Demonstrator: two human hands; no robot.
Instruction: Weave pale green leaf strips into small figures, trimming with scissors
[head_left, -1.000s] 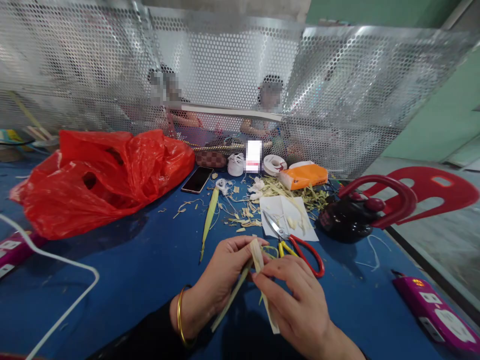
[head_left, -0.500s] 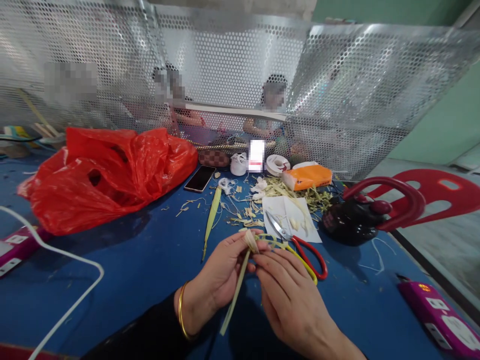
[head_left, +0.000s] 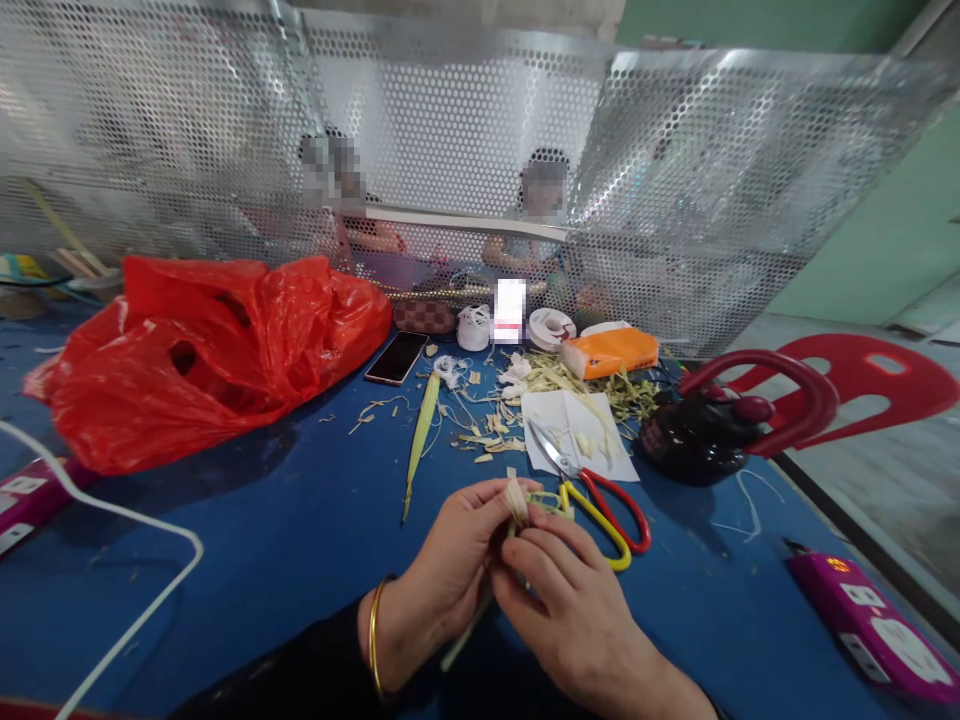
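Observation:
Between both hands is a small folded piece of pale leaf strip (head_left: 516, 502), flat like husk, with a greenish loop (head_left: 546, 503) on its right. My left hand (head_left: 439, 575) pinches the folded part between thumb and fingers; a gold bangle (head_left: 374, 640) circles its wrist. My right hand (head_left: 562, 605) presses in from the right, fingers curled against the same strip. Below, the strip's long tail (head_left: 466, 640) hangs down, partly hidden by the hands. Just beyond the right fingers lie scissors (head_left: 615, 515) with one red and one yellow handle.
A red plastic bag (head_left: 217, 360) covers the left. Further back are a phone (head_left: 397, 357), white thread (head_left: 474, 328), an orange packet (head_left: 611, 350) and leaf scraps (head_left: 495, 430). One green husk piece (head_left: 422, 440) lies ahead. A dark pot (head_left: 697, 440) and purple power strip (head_left: 874, 625) stand right.
My hands have shifted slightly down and to the right. The right fingers have curled in more, and the strip's tail, earlier in plain sight, is now largely covered.

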